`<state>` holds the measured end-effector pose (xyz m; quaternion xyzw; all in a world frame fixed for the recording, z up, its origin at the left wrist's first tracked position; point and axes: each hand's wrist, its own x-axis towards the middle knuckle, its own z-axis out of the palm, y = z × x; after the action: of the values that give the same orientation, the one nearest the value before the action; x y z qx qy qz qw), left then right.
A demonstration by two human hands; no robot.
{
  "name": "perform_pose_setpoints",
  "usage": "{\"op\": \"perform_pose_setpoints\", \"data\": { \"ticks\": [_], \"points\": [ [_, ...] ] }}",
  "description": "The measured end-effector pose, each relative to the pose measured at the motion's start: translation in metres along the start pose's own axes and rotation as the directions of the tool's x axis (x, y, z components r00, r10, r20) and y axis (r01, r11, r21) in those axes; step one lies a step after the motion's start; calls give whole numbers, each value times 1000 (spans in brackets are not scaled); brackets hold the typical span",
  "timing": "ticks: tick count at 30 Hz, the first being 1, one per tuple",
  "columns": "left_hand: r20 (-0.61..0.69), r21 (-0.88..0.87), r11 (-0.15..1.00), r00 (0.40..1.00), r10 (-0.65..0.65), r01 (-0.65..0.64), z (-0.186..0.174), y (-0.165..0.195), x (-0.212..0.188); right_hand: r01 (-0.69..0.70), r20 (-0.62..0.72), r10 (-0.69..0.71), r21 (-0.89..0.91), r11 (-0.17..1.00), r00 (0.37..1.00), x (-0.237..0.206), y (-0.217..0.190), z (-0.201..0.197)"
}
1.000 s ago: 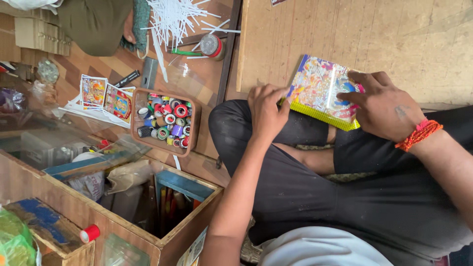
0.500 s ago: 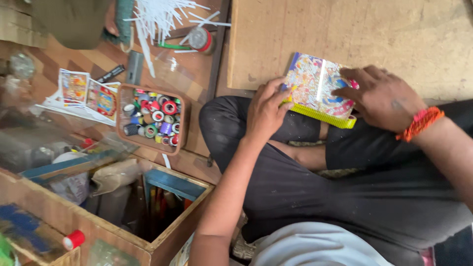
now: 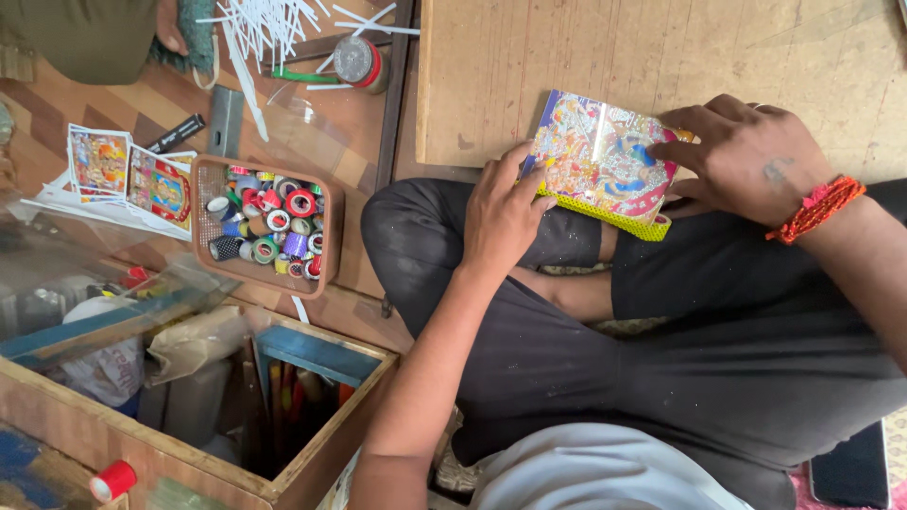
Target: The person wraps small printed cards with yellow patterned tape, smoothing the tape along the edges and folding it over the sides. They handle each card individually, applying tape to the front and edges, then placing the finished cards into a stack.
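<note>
A colourful printed picture (image 3: 600, 161) with a yellow lattice strip along its lower edge lies at the edge of a wooden board (image 3: 661, 57), over my crossed legs in black trousers. My left hand (image 3: 501, 217) grips its left corner, fingers curled on the edge. My right hand (image 3: 746, 156), with a red thread around the wrist, presses down on its right side with spread fingers.
A brown tray of coloured tape rolls (image 3: 265, 227) sits to the left, beside small printed pictures (image 3: 123, 179). White strips (image 3: 274, 28), a black marker (image 3: 175, 132) and a round tin (image 3: 357, 59) lie above. An open wooden box (image 3: 321, 416) stands lower left. Another person's olive garment (image 3: 85, 38) is top left.
Both hands stay on the picture. The view has drifted, so the tray and box sit a little further left and lower in the frame.
</note>
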<state>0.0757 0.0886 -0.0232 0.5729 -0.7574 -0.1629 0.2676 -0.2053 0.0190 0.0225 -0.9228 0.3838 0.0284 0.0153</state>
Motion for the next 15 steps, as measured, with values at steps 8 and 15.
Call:
{"op": "perform_pose_setpoints", "data": {
  "ticks": [8,15],
  "points": [
    [-20,-32,999,1000,17,-18,3,-7,6,-38,-20,38,-2,999,999,0,3,0],
    [-36,1,999,998,42,-42,0,-6,9,-62,-36,63,18,998,997,-9,4,12]
  ]
}}
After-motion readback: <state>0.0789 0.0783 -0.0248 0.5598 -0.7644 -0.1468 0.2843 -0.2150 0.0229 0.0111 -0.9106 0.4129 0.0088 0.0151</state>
